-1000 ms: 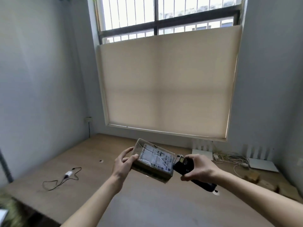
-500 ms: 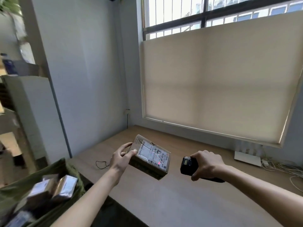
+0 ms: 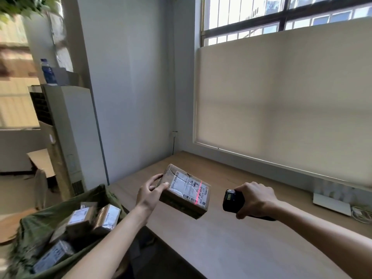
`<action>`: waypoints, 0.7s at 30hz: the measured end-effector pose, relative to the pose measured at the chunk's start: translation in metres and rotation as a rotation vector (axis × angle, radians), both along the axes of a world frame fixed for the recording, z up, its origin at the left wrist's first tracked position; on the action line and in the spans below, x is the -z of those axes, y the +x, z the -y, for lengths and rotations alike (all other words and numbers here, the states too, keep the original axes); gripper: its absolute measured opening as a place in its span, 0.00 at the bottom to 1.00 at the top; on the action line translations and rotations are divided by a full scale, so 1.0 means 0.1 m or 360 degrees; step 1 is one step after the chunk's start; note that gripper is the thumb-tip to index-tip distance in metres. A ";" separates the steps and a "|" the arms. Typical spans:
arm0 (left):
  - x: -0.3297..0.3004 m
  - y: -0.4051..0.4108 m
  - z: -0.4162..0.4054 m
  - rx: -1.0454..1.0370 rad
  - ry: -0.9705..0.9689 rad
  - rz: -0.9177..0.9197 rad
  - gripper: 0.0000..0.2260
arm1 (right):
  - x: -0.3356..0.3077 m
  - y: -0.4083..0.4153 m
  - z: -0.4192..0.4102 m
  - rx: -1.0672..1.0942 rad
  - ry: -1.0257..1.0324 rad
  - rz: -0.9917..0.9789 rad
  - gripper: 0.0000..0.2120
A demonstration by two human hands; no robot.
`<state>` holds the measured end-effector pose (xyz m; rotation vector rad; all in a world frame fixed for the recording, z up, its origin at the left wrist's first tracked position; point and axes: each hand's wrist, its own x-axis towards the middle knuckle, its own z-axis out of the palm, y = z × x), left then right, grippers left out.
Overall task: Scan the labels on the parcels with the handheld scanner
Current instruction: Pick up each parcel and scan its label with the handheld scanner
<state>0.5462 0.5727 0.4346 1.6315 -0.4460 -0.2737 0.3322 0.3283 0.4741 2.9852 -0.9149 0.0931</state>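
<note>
A cardboard parcel [image 3: 185, 190] is gripped by the left hand [image 3: 150, 195]; its shipping label [image 3: 188, 187] is crossed by a red scan line [image 3: 198, 191]. The black handheld scanner [image 3: 231, 200] is clasped in the right hand [image 3: 256, 200].

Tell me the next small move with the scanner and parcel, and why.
Probably hold the parcel steady in the left hand until it reads: the red scan line from the scanner in the right hand already crosses the label by the barcode.

One head-worn wide view looks forward and down, close over the desk [image 3: 231, 244] corner.
</note>
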 end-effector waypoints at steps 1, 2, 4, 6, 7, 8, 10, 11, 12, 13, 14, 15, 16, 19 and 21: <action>0.01 0.05 -0.04 -0.0010 -0.0008 0.0000 0.14 | 0.00 0.06 -0.04 -0.0003 -0.0008 0.0002 0.27; 0.03 0.10 -0.08 -0.0022 -0.0012 -0.0003 0.14 | 0.00 0.12 -0.07 -0.0011 -0.0016 0.0001 0.27; 0.07 0.19 -0.16 -0.0042 -0.0017 -0.0017 0.14 | 0.01 0.24 -0.13 -0.0037 -0.0032 -0.0019 0.27; 0.11 0.28 -0.24 -0.0049 -0.0022 -0.0030 0.13 | 0.02 0.36 -0.19 -0.0056 -0.0041 -0.0037 0.27; 0.12 0.32 -0.28 -0.0051 -0.0026 -0.0040 0.13 | 0.02 0.43 -0.21 -0.0067 -0.0047 -0.0038 0.27; 0.13 0.37 -0.32 -0.0061 -0.0033 -0.0051 0.13 | 0.03 0.50 -0.23 -0.0082 -0.0053 -0.0038 0.26; 0.17 0.47 -0.40 -0.0098 -0.0041 -0.0063 0.13 | 0.04 0.66 -0.29 -0.0102 -0.0049 -0.0038 0.26; 0.19 0.53 -0.43 -0.0112 -0.0042 -0.0064 0.12 | 0.06 0.74 -0.31 -0.0111 -0.0039 -0.0040 0.26; 0.22 0.59 -0.47 -0.0122 -0.0044 -0.0063 0.12 | 0.07 0.83 -0.34 -0.0123 -0.0026 -0.0043 0.25; 0.26 0.65 -0.51 -0.0132 -0.0052 -0.0060 0.11 | 0.09 0.92 -0.38 -0.0135 -0.0005 -0.0045 0.25; 0.30 0.73 -0.55 -0.0143 -0.0065 -0.0060 0.11 | 0.12 1.01 -0.41 -0.0144 0.0030 -0.0040 0.24; 0.34 0.81 -0.60 -0.0155 -0.0082 -0.0073 0.11 | 0.16 1.12 -0.44 -0.0152 0.0085 -0.0024 0.25; 0.37 0.90 -0.65 -0.0175 -0.0092 -0.0091 0.12 | 0.19 1.24 -0.48 -0.0158 0.0160 0.0000 0.26; 0.49 1.22 -0.84 -0.0290 -0.0125 -0.0167 0.16 | 0.27 1.69 -0.66 -0.0207 0.0539 0.0095 0.26; 0.57 1.46 -1.00 -0.0374 -0.0173 -0.0250 0.19 | 0.36 2.08 -0.82 -0.0315 0.0831 0.0143 0.20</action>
